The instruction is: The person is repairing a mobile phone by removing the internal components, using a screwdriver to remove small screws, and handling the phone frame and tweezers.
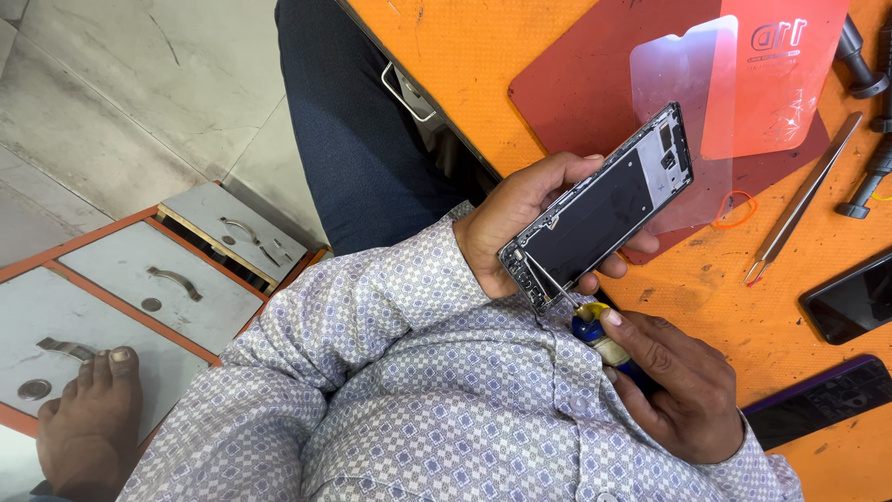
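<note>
From the head cam: left hand (520,218) cradles the opened phone frame (599,209) above the orange bench (725,297). Right hand (674,381) grips a small screwdriver (581,311), tip at the lower corner. I'd keep it square on the screw, light pressure, frame steady.

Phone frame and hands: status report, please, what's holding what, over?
Left hand grips opened phone frame, tilted above orange table. Right hand holds blue-and-yellow screwdriver, tip at frame's lower corner. Tweezers lie apart; nothing in the way.
</note>
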